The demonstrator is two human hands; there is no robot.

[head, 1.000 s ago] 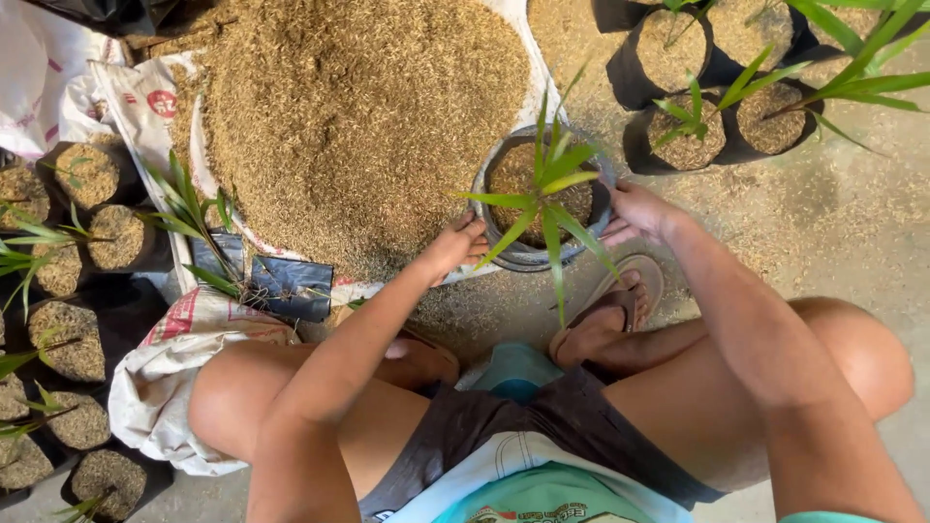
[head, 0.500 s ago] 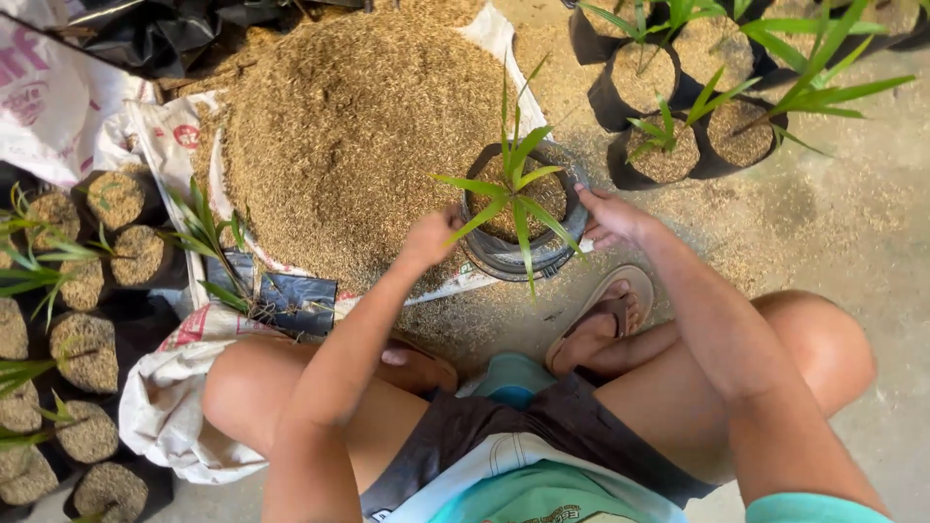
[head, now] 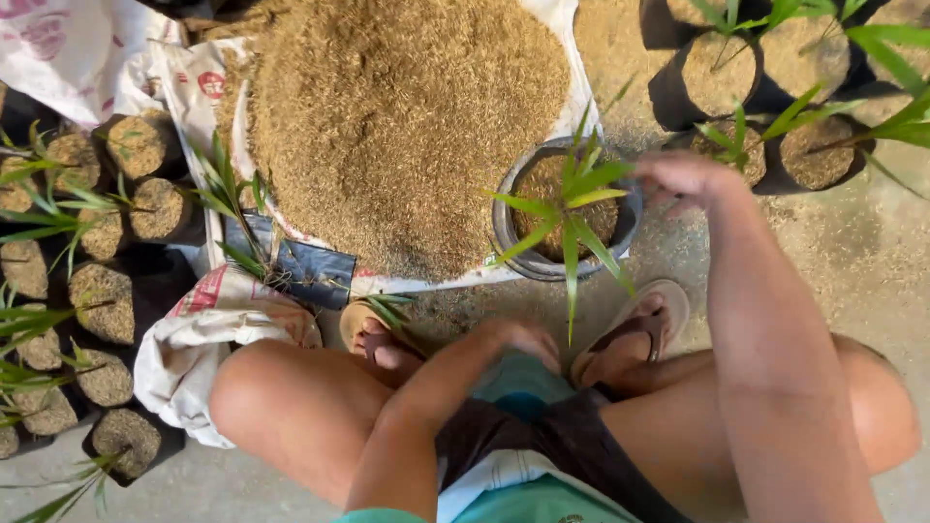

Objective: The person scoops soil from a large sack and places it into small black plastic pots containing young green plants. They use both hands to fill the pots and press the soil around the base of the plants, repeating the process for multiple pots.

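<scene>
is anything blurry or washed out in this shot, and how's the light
Head view: the right hand by the pot is smeared with motion blur, and the left hand near the knees is a little soft; the husk pile and the seedling stay fairly sharp. Light is even and soft, with weak shadows on the floor; no glare or blown-out patches.

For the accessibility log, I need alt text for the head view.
A squatting person's right hand rests at the rim of a black pot holding a green seedling, while the left hand hangs between the knees. A husk pile lies behind, with filled bags of seedlings at both sides.
</scene>
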